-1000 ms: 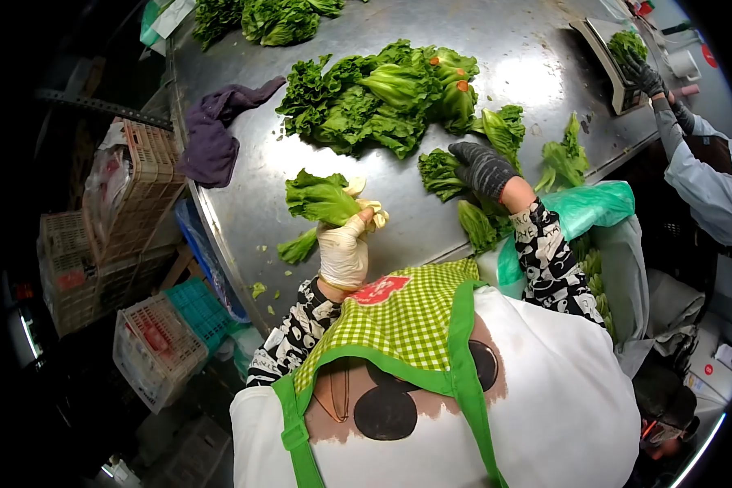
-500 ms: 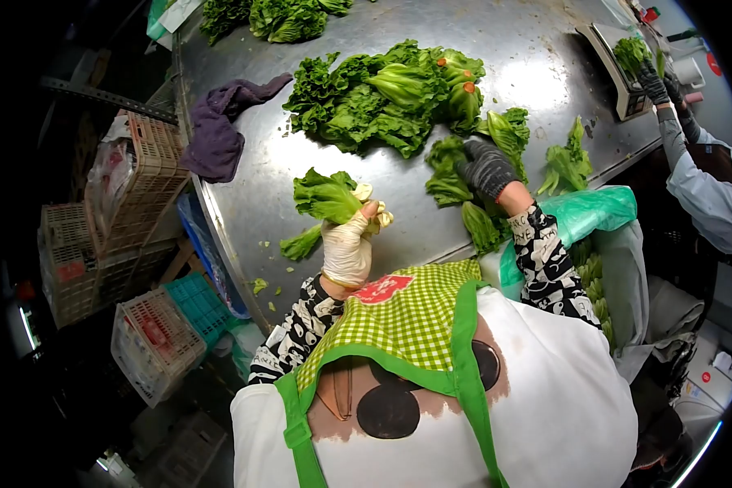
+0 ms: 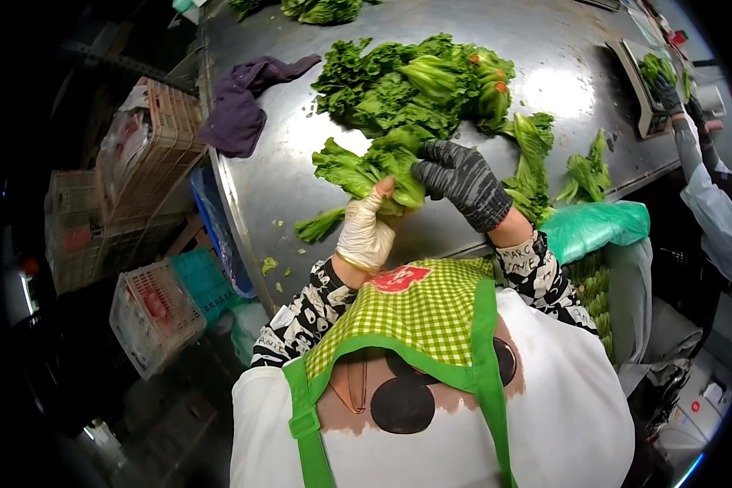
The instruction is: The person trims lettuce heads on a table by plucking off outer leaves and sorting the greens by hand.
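Observation:
My left hand (image 3: 366,232), in a pale thin glove, is closed round a green leafy lettuce (image 3: 346,168) above the metal table. My right hand (image 3: 465,180), in a dark grey knit glove, grips more lettuce leaves (image 3: 398,154) right against that bunch. Where one bunch ends and the other begins cannot be made out. Just beyond both hands lies a large lettuce pile (image 3: 415,89), some with orange-brown cut ends showing. A loose leaf (image 3: 319,224) rests left of my left hand, and further lettuce (image 3: 533,163) lies right of my right hand.
A purple cloth (image 3: 240,106) lies at the table's (image 3: 285,106) left edge. Stacked plastic crates (image 3: 150,154) stand left. Near my right forearm, a green plastic bag (image 3: 598,228) tops a container of greens. At far right a co-worker's gloved hand (image 3: 668,96) holds lettuce over a scale (image 3: 642,89).
My right hand has lifted lettuce from the table and moved left, bringing it against the bunch in my left hand. The whole view has shifted slightly.

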### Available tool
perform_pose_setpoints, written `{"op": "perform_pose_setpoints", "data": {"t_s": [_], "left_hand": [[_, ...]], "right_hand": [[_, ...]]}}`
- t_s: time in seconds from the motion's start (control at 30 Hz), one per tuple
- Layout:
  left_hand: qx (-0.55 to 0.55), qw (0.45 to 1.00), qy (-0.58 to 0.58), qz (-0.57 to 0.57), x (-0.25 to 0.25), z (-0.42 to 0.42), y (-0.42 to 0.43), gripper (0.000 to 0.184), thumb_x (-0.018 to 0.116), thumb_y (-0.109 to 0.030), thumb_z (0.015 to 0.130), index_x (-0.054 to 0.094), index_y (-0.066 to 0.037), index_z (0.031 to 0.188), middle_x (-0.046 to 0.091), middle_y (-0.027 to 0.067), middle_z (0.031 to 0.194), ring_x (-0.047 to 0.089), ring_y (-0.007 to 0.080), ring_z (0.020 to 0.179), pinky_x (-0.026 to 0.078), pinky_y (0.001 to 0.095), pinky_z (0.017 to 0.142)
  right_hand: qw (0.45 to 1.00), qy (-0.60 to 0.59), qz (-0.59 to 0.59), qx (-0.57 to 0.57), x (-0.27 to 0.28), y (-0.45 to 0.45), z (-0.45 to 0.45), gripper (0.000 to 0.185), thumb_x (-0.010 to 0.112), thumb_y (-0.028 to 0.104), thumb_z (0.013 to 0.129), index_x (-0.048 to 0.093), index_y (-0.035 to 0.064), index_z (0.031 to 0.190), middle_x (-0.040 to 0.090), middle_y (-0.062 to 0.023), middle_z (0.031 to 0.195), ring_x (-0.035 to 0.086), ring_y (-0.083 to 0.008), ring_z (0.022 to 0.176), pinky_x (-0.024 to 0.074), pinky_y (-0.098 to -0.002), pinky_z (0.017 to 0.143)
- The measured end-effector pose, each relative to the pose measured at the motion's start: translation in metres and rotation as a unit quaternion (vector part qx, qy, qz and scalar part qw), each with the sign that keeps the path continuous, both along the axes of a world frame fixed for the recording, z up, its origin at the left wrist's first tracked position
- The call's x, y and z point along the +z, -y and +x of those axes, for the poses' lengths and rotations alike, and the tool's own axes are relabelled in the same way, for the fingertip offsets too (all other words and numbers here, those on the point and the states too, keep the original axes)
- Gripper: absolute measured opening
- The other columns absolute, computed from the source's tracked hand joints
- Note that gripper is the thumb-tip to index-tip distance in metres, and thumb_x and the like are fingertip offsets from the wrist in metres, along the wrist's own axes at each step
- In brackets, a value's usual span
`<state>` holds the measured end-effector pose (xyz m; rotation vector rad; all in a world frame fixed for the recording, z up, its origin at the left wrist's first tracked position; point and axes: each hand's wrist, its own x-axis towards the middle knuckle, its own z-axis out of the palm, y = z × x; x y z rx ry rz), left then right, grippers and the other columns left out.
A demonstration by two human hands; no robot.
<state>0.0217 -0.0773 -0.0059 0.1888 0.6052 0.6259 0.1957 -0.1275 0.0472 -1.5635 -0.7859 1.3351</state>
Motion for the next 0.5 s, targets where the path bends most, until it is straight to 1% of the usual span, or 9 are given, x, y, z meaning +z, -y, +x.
{"op": "perform_pose_setpoints", "data": {"t_s": [0.1,0.13,0.17,0.23,0.37,0.4,0.43,0.47,0.5], "left_hand": [[0.040,0.999,0.006,-0.030,0.000,-0.007,-0.005,0.034,0.066,-0.009,0.085,0.052,-0.005,0.116,0.060,0.0079,0.112,0.059,0.0228,0.102,0.051,0.0392,0.084],[0.053,0.998,0.014,-0.044,0.001,-0.008,-0.005,0.032,0.065,-0.007,0.086,0.052,-0.005,0.115,0.060,0.0078,0.111,0.059,0.0227,0.101,0.051,0.0389,0.084],[0.057,0.997,0.017,-0.055,0.000,-0.008,-0.006,0.031,0.064,-0.006,0.086,0.053,-0.005,0.114,0.060,0.0076,0.110,0.059,0.0224,0.100,0.051,0.0389,0.083],[0.059,0.998,0.019,-0.024,-0.005,-0.008,-0.003,0.026,0.065,-0.007,0.086,0.056,-0.003,0.110,0.062,0.0063,0.104,0.061,0.0204,0.096,0.052,0.0385,0.084],[0.062,0.998,-0.014,0.002,-0.015,-0.008,-0.002,0.029,0.064,-0.006,0.086,0.054,-0.004,0.113,0.060,0.0080,0.110,0.059,0.0223,0.100,0.050,0.0394,0.086],[0.080,0.996,-0.033,0.017,-0.014,-0.008,-0.002,0.032,0.065,-0.007,0.085,0.054,-0.004,0.115,0.060,0.0073,0.110,0.059,0.0225,0.101,0.050,0.0408,0.087],[0.098,0.993,-0.053,0.032,-0.013,-0.008,-0.002,0.034,0.066,-0.007,0.084,0.054,-0.004,0.116,0.060,0.0067,0.110,0.059,0.0228,0.101,0.049,0.0422,0.088],[0.116,0.990,-0.073,0.046,-0.010,-0.006,-0.001,0.036,0.067,-0.008,0.084,0.054,-0.004,0.117,0.060,0.0060,0.110,0.058,0.0230,0.102,0.049,0.0436,0.090],[0.117,0.989,-0.073,0.047,-0.010,-0.007,-0.001,0.036,0.067,-0.008,0.084,0.054,-0.004,0.117,0.060,0.0060,0.110,0.058,0.0230,0.102,0.049,0.0436,0.090]], "right_hand": [[0.978,-0.184,-0.043,-0.088,-0.017,-0.007,-0.004,0.036,0.064,0.016,0.085,0.058,-0.0003,0.116,0.066,-0.0105,0.096,0.063,-0.0139,0.071,0.0509,-0.0254,0.061],[0.998,-0.003,0.064,-0.020,-0.029,-0.004,-0.004,0.034,0.062,0.013,0.084,0.059,0.0005,0.115,0.065,-0.0108,0.096,0.063,-0.0159,0.073,0.0514,-0.0265,0.061],[0.969,0.178,0.167,0.048,-0.045,0.002,-0.003,0.032,0.061,0.010,0.083,0.060,0.0014,0.114,0.065,-0.0112,0.095,0.064,-0.0179,0.074,0.0519,-0.0276,0.062],[0.818,0.463,0.318,0.121,-0.053,0.008,-0.005,0.029,0.055,0.004,0.079,0.063,0.0025,0.107,0.063,-0.0124,0.093,0.063,-0.0236,0.077,0.0519,-0.0309,0.062],[0.792,0.546,0.238,0.131,-0.043,0.010,-0.024,0.025,0.057,0.010,0.083,0.064,0.0079,0.108,0.063,-0.0142,0.095,0.062,-0.0260,0.083,0.0501,-0.0373,0.070],[0.899,0.395,0.178,0.066,-0.042,0.008,-0.027,0.023,0.055,0.015,0.087,0.064,0.0083,0.108,0.064,-0.0125,0.094,0.062,-0.0251,0.081,0.0501,-0.0377,0.069],[0.968,0.227,0.111,-0.001,-0.042,0.004,-0.030,0.023,0.053,0.019,0.091,0.064,0.0086,0.108,0.064,-0.0108,0.094,0.062,-0.0241,0.080,0.0500,-0.0381,0.068],[0.996,0.049,0.038,-0.068,-0.042,-0.002,-0.033,0.024,0.051,0.024,0.095,0.064,0.0089,0.109,0.065,-0.0091,0.093,0.062,-0.0231,0.078,0.0500,-0.0384,0.068],[0.996,0.049,0.039,-0.067,-0.042,-0.002,-0.033,0.024,0.051,0.024,0.095,0.064,0.0089,0.109,0.065,-0.0091,0.093,0.062,-0.0231,0.078,0.0500,-0.0384,0.068]]}}
